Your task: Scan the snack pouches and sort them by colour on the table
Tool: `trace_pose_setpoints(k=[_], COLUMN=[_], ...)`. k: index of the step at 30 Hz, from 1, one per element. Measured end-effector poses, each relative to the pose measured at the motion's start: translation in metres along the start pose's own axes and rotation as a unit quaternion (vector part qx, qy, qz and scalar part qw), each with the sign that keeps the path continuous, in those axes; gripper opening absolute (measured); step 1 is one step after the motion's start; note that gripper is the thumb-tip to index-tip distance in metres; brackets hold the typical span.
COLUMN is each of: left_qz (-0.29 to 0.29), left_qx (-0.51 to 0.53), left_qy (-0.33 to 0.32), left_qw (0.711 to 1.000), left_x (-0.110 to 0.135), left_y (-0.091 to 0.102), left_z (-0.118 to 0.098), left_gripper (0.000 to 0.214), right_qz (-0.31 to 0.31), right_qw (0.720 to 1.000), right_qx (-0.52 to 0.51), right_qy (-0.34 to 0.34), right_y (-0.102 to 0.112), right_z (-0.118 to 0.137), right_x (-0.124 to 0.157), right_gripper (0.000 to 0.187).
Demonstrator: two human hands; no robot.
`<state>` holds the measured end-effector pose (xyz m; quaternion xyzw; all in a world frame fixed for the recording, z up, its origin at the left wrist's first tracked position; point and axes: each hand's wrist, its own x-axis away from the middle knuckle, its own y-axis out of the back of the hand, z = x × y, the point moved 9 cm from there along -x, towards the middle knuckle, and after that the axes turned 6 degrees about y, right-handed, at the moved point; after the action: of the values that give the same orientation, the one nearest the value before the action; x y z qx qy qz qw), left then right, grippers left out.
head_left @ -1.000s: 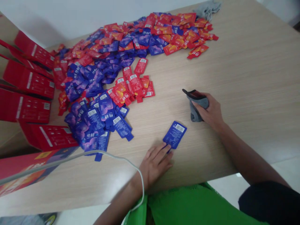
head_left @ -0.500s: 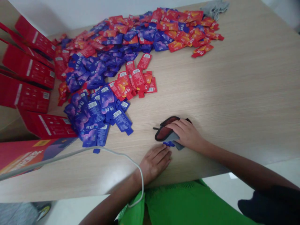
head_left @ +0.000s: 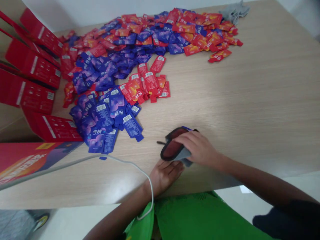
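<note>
My right hand [head_left: 198, 148] grips a folded pad [head_left: 175, 148] with dark red faces, black edging, grey cloth underneath and a small dark loop at its left end. I cannot tell exactly what kind of pad it is. My left hand [head_left: 166, 176] lies flat on the table, palm down with its fingers stretched out, their tips partly covered by the pad. A thin blue edge [head_left: 186, 128], perhaps of a blue sachet, peeks out past the pad's far side. Left of the hands lies a stack of blue spouted sachets [head_left: 103, 121], with red ones [head_left: 150, 85] just behind it.
A long heap of mixed red and blue sachets [head_left: 140, 36] runs along the wall. Red boxes [head_left: 32, 71] stand at the left, beside a printed carton [head_left: 37, 160]. A white cable [head_left: 125, 162] crosses near my left arm. A grey cloth [head_left: 235, 11] lies at the back.
The pad in my right hand has moved slightly left and toward me, over my left fingertips. The blue piece between the hands is now covered, and a blue edge shows at the pad's far side.
</note>
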<state>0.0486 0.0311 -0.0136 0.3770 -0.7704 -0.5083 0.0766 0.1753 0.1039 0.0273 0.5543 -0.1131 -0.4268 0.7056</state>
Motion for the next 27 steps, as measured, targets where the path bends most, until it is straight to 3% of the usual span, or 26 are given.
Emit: trace_pose_setpoints(k=[2,5,10,13,15,17,19,22,24,27], left_qz=[-0.006,-0.016,-0.018,-0.02,-0.024,-0.024,-0.018,-0.003,0.0,-0.012], left_qx=[0.002,0.006,0.01,0.016,0.021,0.026,0.031,0.035,0.037,0.039], left_qy=[0.0,-0.014,-0.009,-0.005,-0.007,-0.009,-0.004,0.016,0.019,0.007], left_qw=[1.0,1.0,1.0,1.0,0.999,0.999,0.999,0.999,0.999,0.999], left_x=[0.001,-0.001,-0.003,-0.004,-0.005,-0.005,-0.004,-0.001,0.0,-0.002], left_y=[0.0,0.002,0.003,0.005,0.006,0.007,0.006,0.001,0.0,0.004], left_z=[0.0,-0.002,-0.001,0.0,-0.001,-0.001,0.0,0.004,0.005,0.003], left_gripper=[0.021,0.026,0.031,0.031,0.03,0.03,0.028,0.022,0.021,0.025], right_qz=[0.051,0.058,0.033,-0.02,-0.093,-0.13,-0.086,0.017,0.04,0.036], right_qw=[0.998,0.998,0.99,0.982,0.975,0.976,0.991,0.999,0.998,0.999], right_qx=[-0.001,0.031,0.111,0.138,0.124,0.089,0.048,0.01,0.007,0.029], right_qy=[0.036,0.011,-0.08,-0.129,-0.157,-0.149,-0.09,0.03,0.047,-0.003], right_y=[-0.025,-0.032,0.003,0.038,0.062,0.067,0.046,-0.004,-0.025,-0.028], right_z=[0.016,-0.009,-0.094,-0.116,-0.107,-0.079,-0.039,0.012,0.014,-0.022], right_x=[0.004,0.003,-0.012,-0.018,-0.016,-0.012,-0.011,-0.003,0.001,-0.002], right_gripper=[0.039,0.042,0.049,0.051,0.053,0.052,0.048,0.036,0.032,0.036])
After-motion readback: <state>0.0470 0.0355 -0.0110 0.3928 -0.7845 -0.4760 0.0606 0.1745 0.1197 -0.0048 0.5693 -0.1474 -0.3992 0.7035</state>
